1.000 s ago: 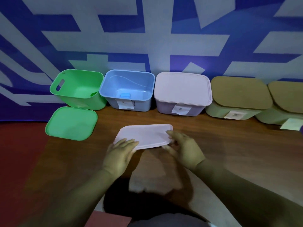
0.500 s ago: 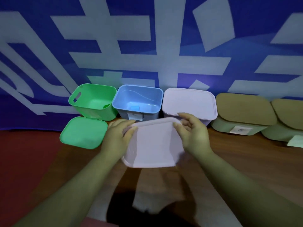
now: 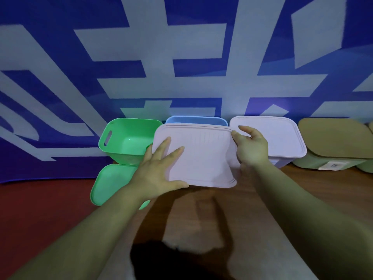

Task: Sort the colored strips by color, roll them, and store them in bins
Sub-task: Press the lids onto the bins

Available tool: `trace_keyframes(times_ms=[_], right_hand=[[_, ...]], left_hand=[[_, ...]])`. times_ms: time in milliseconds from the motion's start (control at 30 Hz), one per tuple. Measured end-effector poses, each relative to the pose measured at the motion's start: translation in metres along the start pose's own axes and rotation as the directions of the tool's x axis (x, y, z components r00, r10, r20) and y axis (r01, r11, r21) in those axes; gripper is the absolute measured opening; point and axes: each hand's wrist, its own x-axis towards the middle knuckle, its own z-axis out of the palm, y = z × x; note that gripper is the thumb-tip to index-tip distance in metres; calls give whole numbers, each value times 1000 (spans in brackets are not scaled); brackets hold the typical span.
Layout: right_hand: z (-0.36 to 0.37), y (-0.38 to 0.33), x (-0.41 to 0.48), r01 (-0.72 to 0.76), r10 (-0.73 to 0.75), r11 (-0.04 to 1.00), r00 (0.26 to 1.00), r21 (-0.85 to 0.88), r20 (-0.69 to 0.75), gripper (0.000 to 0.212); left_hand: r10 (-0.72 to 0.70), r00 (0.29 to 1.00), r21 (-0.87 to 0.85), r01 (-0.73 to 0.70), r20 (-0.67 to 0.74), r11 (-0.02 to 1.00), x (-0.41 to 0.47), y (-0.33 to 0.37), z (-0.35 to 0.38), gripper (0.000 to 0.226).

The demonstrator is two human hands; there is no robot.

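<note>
We see both hands holding a pale lilac rectangular plastic lid (image 3: 203, 158) above the far part of the brown wooden table (image 3: 262, 201). The lid is tilted, its ribbed face turned toward us. The left hand (image 3: 159, 174) lies on the lid's left part, fingers (image 3: 167, 146) spread straight over the face and the thumb hooked at the near edge, so it is grasping the lid. The right hand (image 3: 250, 147) takes the right edge, with its fingers curled around the far right corner of the lid.

The lid covers most of the light blue plastic bin (image 3: 195, 119), of which only the far rim shows above it. We cannot tell whether lid and bin touch.

The bins stand in a row along the table's far edge, against a blue and white banner (image 3: 181, 57). At the left end is the open bright green plastic bin (image 3: 129, 142) with a slot handle, just beside the blue one. Its flat green plastic lid (image 3: 113, 182) lies on the table in front of it, near the table's left edge, partly under the left forearm. To the right of the blue bin stands a lilac plastic bin (image 3: 282, 138) with its own lid on, and next to it an olive bin with a tan lid (image 3: 333, 142) bearing a white label. A red surface (image 3: 40, 203) lies beyond the table's left edge.
</note>
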Motion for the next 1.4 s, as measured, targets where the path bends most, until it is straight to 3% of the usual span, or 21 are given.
trace_keyframes(times_ms=[133, 267, 400, 533, 633, 733, 867, 1067, 1400], right_hand=[[23, 0, 11, -42, 43, 999, 998, 30, -53, 28], [43, 2, 26, -7, -5, 992, 996, -129, -88, 31], [51, 0, 39, 185, -168, 921, 983, -344, 79, 45], [48, 11, 52, 394, -221, 700, 913, -596, 344, 65], [40, 19, 60, 537, -233, 561, 833, -630, 502, 77], [32, 28, 62, 605, -187, 439, 785, -664, 591, 89], [27, 42, 67, 678, -155, 262, 732, -687, 663, 90], [28, 50, 73, 679, -98, 243, 728, -693, 679, 93], [21, 52, 74, 741, -137, 196, 669, -642, 730, 74]], left_hand=[[65, 998, 123, -66, 17, 990, 30, -26, -8, 102], [78, 997, 171, -77, -3, 982, 61, -38, -5, 102], [54, 996, 198, -38, -74, 979, 93, -43, 2, 102], [22, 999, 218, -11, -48, 976, 116, -48, 11, 102], [12, 999, 223, -3, -36, 975, 128, -50, 16, 102], [4, 1000, 221, 1, -23, 975, 133, -51, 24, 102], [-9, 999, 212, 19, -47, 977, 136, -50, 33, 100], [-13, 999, 227, 23, -45, 974, 137, -49, 34, 100], [-1, 1000, 297, 6, -15, 955, 134, -42, 39, 103]])
